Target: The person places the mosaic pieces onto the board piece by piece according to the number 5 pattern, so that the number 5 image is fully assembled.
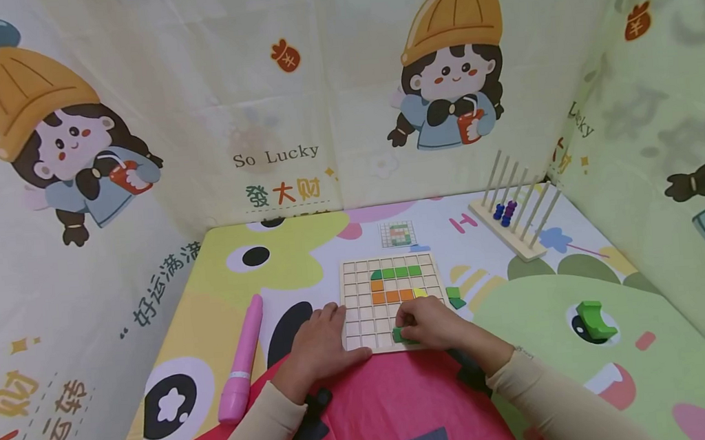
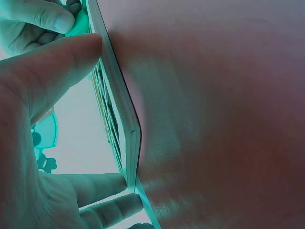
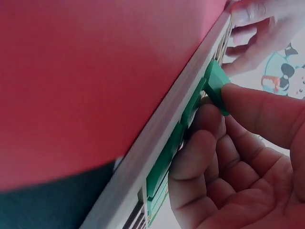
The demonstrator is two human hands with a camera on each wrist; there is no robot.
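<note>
A wooden grid board (image 1: 359,324) lies near the table's front edge, with green, orange and yellow flat pieces (image 1: 392,296) in its upper cells. My left hand (image 1: 320,345) rests at the board's lower left corner, thumb along the front edge and straight fingers by the left side. In the right wrist view, my right hand (image 3: 238,157) pinches a green block (image 3: 217,83) between thumb and index finger, tilted over the board's front row. More green pieces (image 3: 164,160) sit along that row, partly hidden by the curled fingers. In the head view, the right hand (image 1: 433,322) covers part of the board.
Behind the board lies a small pattern card (image 1: 397,234). Loose green pieces (image 1: 454,296) are just right of it. A peg rack with beads (image 1: 507,232) stands back right, green curved blocks (image 1: 595,320) farther right. A pink tube-shaped object (image 1: 245,356) lies left.
</note>
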